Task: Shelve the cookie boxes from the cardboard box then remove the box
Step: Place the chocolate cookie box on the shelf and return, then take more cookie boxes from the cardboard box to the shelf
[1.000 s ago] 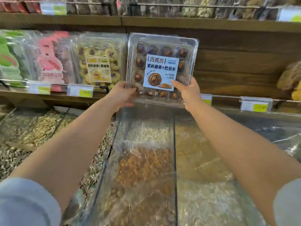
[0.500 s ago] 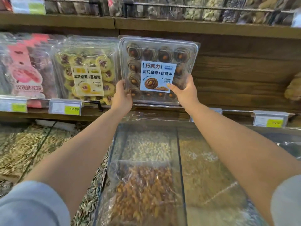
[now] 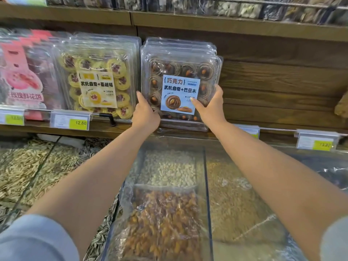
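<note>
A clear plastic box of chocolate cookies [image 3: 180, 72] with a blue label stands upright on the wooden shelf [image 3: 282, 117], leaning against another clear box behind it. My left hand [image 3: 146, 113] grips its lower left edge. My right hand [image 3: 211, 106] grips its lower right side, thumb across the label. Left of it stands a row of yellow cookie boxes [image 3: 98, 80]. The cardboard box is out of view.
Pink-labelled packs [image 3: 24, 76] fill the shelf's far left. Price tags [image 3: 70, 120] hang on the shelf rail. Below are clear-lidded bins [image 3: 169, 204] of nuts, raisins and seeds. To the right of the chocolate box the shelf shows bare wood.
Both hands have carried the chocolate cookie box forward and down onto the shelf, upright beside the yellow cookie boxes. My view has moved closer to the shelf.
</note>
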